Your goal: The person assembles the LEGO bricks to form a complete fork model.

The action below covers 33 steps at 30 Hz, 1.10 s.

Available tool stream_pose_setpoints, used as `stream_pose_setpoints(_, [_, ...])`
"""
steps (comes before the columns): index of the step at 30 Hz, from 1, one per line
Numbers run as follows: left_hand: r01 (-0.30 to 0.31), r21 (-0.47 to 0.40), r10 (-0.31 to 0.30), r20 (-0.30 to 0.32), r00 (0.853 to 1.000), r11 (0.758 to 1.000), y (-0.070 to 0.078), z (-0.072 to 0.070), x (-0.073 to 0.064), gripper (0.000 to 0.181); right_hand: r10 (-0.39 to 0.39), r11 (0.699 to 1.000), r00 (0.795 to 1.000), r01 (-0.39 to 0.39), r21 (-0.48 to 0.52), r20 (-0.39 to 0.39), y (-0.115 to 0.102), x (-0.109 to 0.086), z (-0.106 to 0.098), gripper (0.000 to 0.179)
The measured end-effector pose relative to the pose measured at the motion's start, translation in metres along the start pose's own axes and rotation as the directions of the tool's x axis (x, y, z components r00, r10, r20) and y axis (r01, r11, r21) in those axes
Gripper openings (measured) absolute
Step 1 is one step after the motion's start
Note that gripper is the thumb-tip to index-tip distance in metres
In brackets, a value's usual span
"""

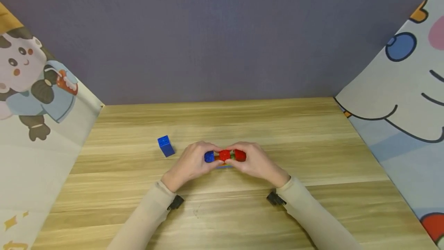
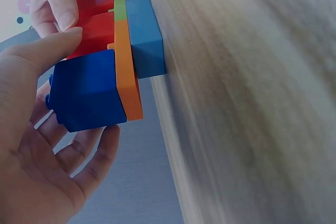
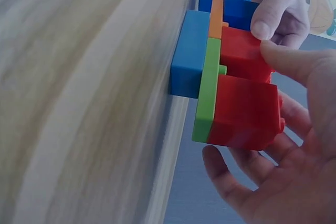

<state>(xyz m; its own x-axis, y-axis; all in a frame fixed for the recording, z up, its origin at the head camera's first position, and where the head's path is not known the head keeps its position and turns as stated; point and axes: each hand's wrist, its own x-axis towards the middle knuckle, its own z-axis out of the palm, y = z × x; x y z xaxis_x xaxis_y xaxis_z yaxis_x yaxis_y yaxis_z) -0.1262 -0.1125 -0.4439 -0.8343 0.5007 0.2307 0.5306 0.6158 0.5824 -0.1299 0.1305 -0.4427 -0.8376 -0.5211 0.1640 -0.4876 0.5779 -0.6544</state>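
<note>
My left hand (image 1: 192, 162) and right hand (image 1: 256, 162) meet over a small stack of toy building bricks. Both pinch the middle red brick (image 1: 224, 155) between thumb and fingers, the thumbs on its near side. Left of it a dark blue brick (image 2: 89, 90) stands on a flat orange brick (image 2: 124, 72), within the curve of my left hand. On the right, another red brick (image 3: 244, 111) sits on a flat green brick (image 3: 207, 98), within my right hand's curve. A lighter blue brick (image 3: 189, 51) lies underneath, against the table. The hands partly hide the stack in the head view.
A separate blue brick (image 1: 166, 146) stands on the wooden table (image 1: 222, 219), to the left of my left hand. Behind the table rises a grey panel (image 1: 218, 41). Printed panels flank it on both sides.
</note>
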Motion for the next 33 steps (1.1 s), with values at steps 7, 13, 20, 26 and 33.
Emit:
stream_pose_setpoints(7, [-0.017, 0.023, 0.016, 0.009, 1.000, 1.000, 0.000, -0.001, 0.000, 0.033, -0.022, 1.000, 1.000, 0.022, -0.005, 0.003, -0.001, 0.000, 0.000, 0.033])
stream_pose_setpoints(13, [-0.022, 0.064, 0.021, 0.021, 1.000, 0.998, 0.003, -0.003, 0.000, 0.035, -0.013, 1.000, 1.000, 0.013, 0.002, 0.011, -0.001, 0.000, -0.002, 0.032])
stream_pose_setpoints(20, [-0.010, 0.073, 0.007, 0.040, 0.999, 0.997, 0.004, -0.006, -0.001, 0.035, 0.007, 1.000, 1.000, -0.007, -0.002, 0.023, -0.001, -0.001, -0.003, 0.035])
stream_pose_setpoints(26, [0.010, 0.078, -0.008, -0.027, 1.000, 0.997, 0.002, -0.020, -0.007, 0.032, 0.012, 1.000, 1.000, -0.012, -0.019, 0.027, -0.001, -0.001, -0.002, 0.036])
stream_pose_setpoints(33, [-0.007, 0.120, 0.031, -0.197, 0.980, 0.993, -0.006, -0.046, -0.019, 0.027, 0.041, 0.999, 0.999, -0.041, -0.008, 0.027, -0.001, -0.002, 0.000, 0.037])
